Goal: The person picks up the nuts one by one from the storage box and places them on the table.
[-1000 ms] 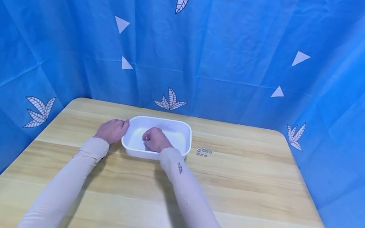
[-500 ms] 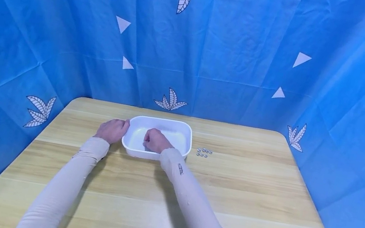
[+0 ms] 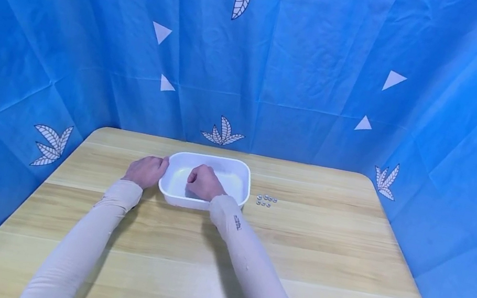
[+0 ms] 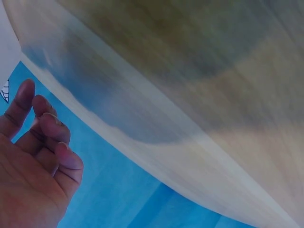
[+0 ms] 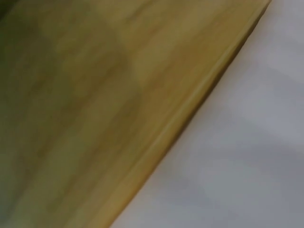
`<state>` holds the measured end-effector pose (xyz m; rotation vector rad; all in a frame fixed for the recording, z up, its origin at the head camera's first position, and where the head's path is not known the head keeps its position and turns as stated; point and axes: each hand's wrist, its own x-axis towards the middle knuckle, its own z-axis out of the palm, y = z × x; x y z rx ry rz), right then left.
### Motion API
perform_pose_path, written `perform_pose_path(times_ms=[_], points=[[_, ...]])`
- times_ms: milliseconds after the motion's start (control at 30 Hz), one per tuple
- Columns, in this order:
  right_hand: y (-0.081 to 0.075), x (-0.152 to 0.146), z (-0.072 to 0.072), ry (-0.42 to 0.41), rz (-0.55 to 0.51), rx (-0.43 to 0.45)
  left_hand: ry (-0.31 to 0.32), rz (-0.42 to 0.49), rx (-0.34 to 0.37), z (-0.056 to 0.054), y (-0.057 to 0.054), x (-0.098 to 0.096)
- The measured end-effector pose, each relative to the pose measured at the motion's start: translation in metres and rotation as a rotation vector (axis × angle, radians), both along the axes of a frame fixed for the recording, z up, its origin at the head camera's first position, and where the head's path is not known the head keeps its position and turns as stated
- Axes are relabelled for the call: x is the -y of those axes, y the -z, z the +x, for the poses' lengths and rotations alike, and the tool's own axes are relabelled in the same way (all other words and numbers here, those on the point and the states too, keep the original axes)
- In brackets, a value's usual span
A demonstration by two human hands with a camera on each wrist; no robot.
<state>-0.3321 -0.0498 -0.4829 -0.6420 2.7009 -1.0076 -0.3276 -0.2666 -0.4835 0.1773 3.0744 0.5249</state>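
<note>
A white oblong plastic tray stands near the back of the table. In the head view my left hand holds its left rim with the thumb side; the left wrist view shows the other fingers loosely bent beside it. My right hand is inside the tray, its fingers curled together low over the bottom. The small shiny piece seen at those fingertips earlier is now hidden in them. The right wrist view shows no fingers.
Several small round silvery pieces lie in two rows on the table, just right of the tray. The wooden table ends at a blue curtain behind and at both sides.
A small shiny piece showed at the right fingertips a second ago and is now out of sight. The right hand has shifted slightly within the tray; the left hand stays in place.
</note>
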Motion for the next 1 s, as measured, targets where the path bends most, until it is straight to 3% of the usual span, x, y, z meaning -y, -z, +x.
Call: perform_pose_path(times_ms=[167, 467, 1000], points=[[0.0007, -0.0005, 0.0016, 0.030, -0.057, 0.009, -0.005, 0.002, -0.002, 0.0000, 0.0007, 0.0004], [-0.0019, -0.0029, 0.0056, 0.008, -0.172, 0.029, -0.006, 0.003, -0.008, 0.0014, 0.0011, 0.0002], [0.0028, -0.0020, 0.0021, 0.020, -0.132, 0.053, 0.002, 0.014, -0.009, 0.0033, 0.0006, 0.0006]])
